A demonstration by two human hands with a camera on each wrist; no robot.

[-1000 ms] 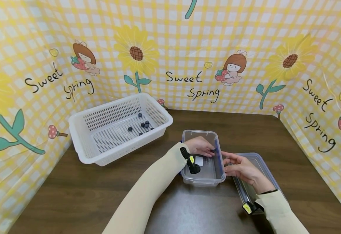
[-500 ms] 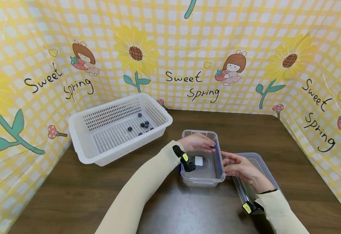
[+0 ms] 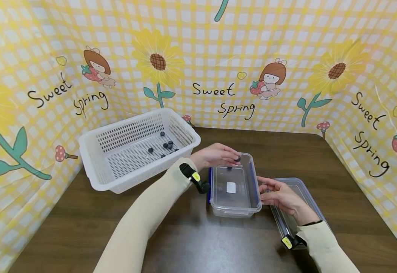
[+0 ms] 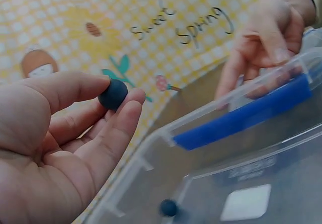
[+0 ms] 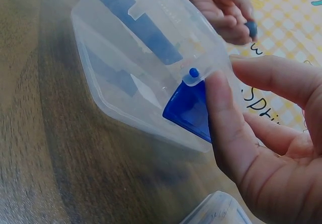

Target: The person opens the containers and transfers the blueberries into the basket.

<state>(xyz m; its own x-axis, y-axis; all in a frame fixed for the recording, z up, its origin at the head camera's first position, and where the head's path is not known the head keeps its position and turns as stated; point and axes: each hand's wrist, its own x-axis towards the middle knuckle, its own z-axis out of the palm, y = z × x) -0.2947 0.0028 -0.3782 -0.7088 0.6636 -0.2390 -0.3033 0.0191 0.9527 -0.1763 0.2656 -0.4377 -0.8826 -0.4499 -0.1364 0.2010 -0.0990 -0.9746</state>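
Note:
A dark blue blueberry (image 4: pixel 112 94) is pinched between the thumb and fingertips of my left hand (image 3: pixel 215 154), over the far left corner of a clear plastic box (image 3: pixel 234 212). In the left wrist view a second blueberry (image 4: pixel 169 208) lies on the box floor near that corner. My right hand (image 3: pixel 282 197) touches the box's right side from outside, its fingers spread and lightly bent. In the right wrist view the thumb (image 5: pixel 226 118) lies against the blue side latch (image 5: pixel 188 110), and the index finger reaches the rim.
Behind on the left stands a white perforated basket (image 3: pixel 96 181) with several blueberries (image 3: pixel 150 150) on its floor. A clear lid (image 3: pixel 295 183) lies right of the box, partly under my right hand. A yellow checked cloth (image 3: pixel 205 57) backs the brown table (image 3: pixel 82 235).
My left hand, with the blueberry, has moved up and left, from inside the box near its right wall to above the far left rim. My right hand has stayed in place.

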